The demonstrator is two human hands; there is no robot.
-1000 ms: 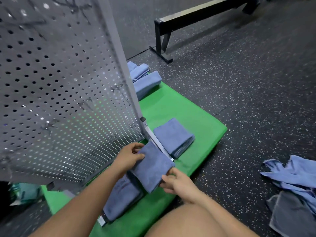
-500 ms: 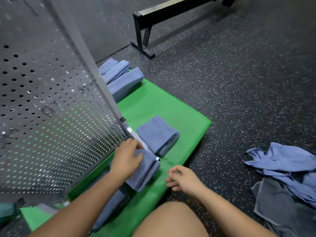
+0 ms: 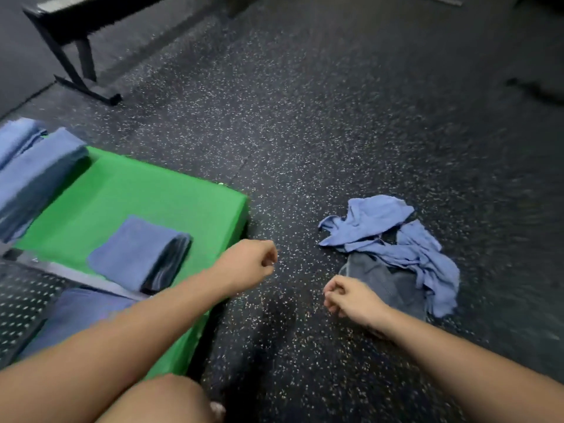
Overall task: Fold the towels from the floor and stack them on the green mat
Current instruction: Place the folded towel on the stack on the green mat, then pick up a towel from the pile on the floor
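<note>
So, head camera, looking down at the dark speckled rubber floor (image 3: 305, 117). The crumpled pile of unfolded light blue and grey towels (image 3: 393, 248) sits on that floor to the right, well apart from the thick green foam mat (image 3: 137, 190) on the left.

On the mat's near part there's a small folded blue towel (image 3: 134, 248) lying flat. At the far left end are bigger folded blue towels (image 3: 36, 172), side by side and partly cut off by the frame edge. Another folded blue towel (image 3: 82, 309) shows beneath the left forearm, next to a grey perforated metal panel (image 3: 18, 300).

The left hand (image 3: 247, 264) is over the floor just past the mat's corner, fingers curled in, holding nothing. The right hand (image 3: 351, 297) is just beside the grey part of the pile, fingers curled too and also holding nothing. The two hands are apart.

A bare knee (image 3: 161, 401) pokes in at the bottom, and a black metal bench frame (image 3: 76, 56) stands at top left. The whole picture's a bit blurry.
</note>
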